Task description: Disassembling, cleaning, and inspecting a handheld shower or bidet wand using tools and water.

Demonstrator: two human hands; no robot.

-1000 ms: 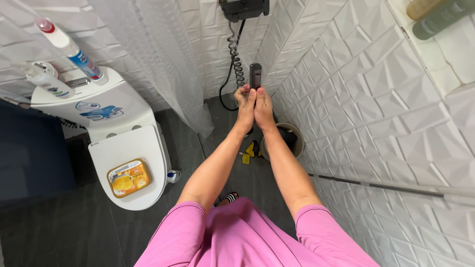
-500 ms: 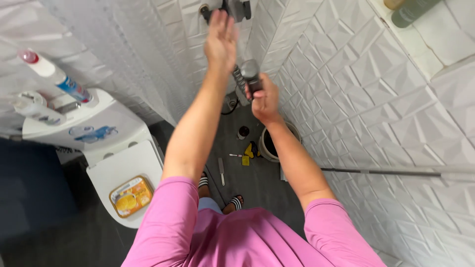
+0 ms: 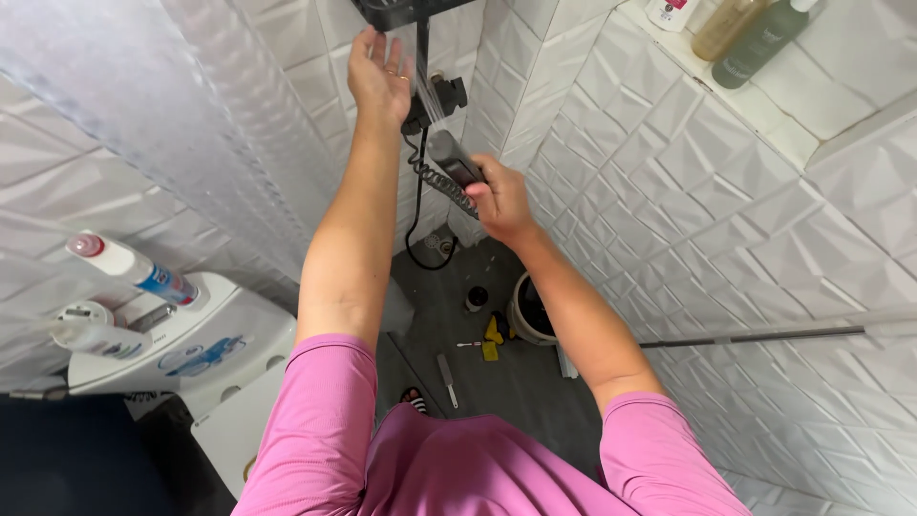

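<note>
My right hand [image 3: 499,199] grips a dark hand shower head [image 3: 449,155], tilted upward, with a coiled black hose [image 3: 437,182] hanging from it. Water sprays from it toward my left hand [image 3: 379,76], which is raised high with its palm open and fingers apart, just left of the black wall bracket [image 3: 444,98] and below a dark fixture at the top edge. Both arms reach up in pink sleeves.
White textured tiles [image 3: 688,182] cover the right wall, with bottles [image 3: 759,43] in a niche at the top. A shower curtain [image 3: 162,124] hangs left. A toilet tank [image 3: 191,349] holds spray bottles [image 3: 134,270]. A bucket [image 3: 530,315] and small items lie on the grey floor.
My view has tilted upward. My left hand has risen higher and opened under the spray. My right hand has lifted the shower head and tipped it toward the left hand.
</note>
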